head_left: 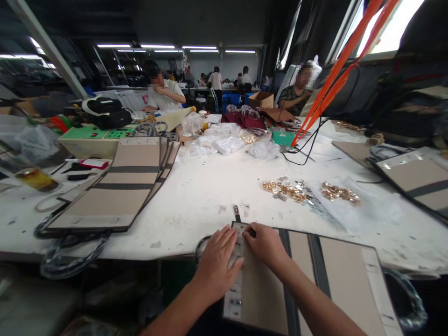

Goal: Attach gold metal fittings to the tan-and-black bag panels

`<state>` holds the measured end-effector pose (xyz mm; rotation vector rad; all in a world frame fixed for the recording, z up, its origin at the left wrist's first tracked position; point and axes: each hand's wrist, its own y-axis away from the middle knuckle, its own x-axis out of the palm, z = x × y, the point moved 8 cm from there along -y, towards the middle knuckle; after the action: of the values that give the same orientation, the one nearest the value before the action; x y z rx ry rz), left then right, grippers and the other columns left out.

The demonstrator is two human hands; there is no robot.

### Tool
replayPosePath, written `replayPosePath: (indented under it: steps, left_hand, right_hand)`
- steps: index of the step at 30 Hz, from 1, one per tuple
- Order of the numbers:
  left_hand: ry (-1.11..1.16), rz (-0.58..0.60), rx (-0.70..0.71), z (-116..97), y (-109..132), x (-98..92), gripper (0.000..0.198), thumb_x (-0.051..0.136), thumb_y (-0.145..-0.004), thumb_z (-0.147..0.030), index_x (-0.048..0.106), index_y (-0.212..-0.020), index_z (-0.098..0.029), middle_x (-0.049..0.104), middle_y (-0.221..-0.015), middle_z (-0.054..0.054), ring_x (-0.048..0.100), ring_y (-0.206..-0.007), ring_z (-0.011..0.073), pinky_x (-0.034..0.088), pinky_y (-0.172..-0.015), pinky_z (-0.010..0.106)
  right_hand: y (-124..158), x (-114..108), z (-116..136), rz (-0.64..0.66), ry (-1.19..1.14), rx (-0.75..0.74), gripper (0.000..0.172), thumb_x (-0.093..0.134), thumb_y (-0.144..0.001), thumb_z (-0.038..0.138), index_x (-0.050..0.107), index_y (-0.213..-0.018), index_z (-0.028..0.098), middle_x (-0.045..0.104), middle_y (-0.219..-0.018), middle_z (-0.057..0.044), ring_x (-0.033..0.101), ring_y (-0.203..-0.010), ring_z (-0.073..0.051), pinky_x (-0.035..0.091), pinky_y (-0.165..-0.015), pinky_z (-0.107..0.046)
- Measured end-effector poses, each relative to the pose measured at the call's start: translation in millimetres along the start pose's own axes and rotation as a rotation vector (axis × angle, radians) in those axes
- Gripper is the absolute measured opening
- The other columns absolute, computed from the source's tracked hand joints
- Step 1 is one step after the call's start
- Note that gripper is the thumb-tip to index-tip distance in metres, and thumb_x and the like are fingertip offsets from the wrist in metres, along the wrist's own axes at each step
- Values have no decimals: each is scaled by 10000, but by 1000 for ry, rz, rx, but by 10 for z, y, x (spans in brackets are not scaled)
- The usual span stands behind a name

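Tan board panel [343,275] with black edging, lower centre of frame, lying flat over the near edge of the white table [196,196]. My left hand [217,263] is flat on its left strip, fingers spread, gripping nothing. My right hand [264,242] is just beside it, fingers curled down at the panel's far corner; can't tell whether they pinch anything. Small dark metal tab [237,212] just above that corner. Gold fittings [287,190] scattered right of centre. Stack of like panels [122,186] at left, well apart
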<state>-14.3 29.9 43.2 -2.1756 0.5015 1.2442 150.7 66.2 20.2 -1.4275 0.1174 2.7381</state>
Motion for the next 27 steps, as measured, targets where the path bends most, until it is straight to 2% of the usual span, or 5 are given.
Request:
replayPosePath:
  steps: [4,12,17,22,27]
  left_hand:
    - [-107,99,25,149,-138,227,666,650,-917,-230,461,-1556,-215,479,-1623,83,476,-1483,268,355,-1267,538]
    - [-130,182,38,271,-148,247,642,599,-962,-254,427,-1580,-219,429,-1657,51,446,-1502,248,367,-1258,508]
    - [-136,154,67,363,-199,287,614,568,-999,-293,419,-1592,-240,452,-1644,42,475,-1474,260,404,-1229,502]
    - [-170,85,115,452,-187,330,634,567,-1011,-343,385,-1613,-263,473,-1630,30,512,-1442,273,449,-1187,496]
    - [-197,48,151,459,-186,347,647,584,-1005,-362,385,-1614,-275,471,-1632,25,528,-1425,279,469,-1161,484]
  right_hand:
    - [114,-1,35,-36,44,-32,91,668,-986,265,755,-978,236,788,-981,-31,721,-930,-226,390,-721,-279]
    - [351,138,152,-88,182,-122,166,604,-1024,239,692,-1161,272,707,-994,-4,727,-879,-218,382,-659,-298]
    - [315,131,186,-95,173,-93,173,593,-1011,219,674,-1153,274,700,-1003,-1,729,-890,-213,405,-673,-288]
    - [286,125,200,-92,168,-84,332,616,-977,190,635,-1296,281,717,-1049,-16,734,-899,-213,438,-687,-271]
    - [282,184,210,-65,200,-111,388,607,-975,201,615,-1360,247,728,-1101,-38,742,-891,-225,484,-700,-282]
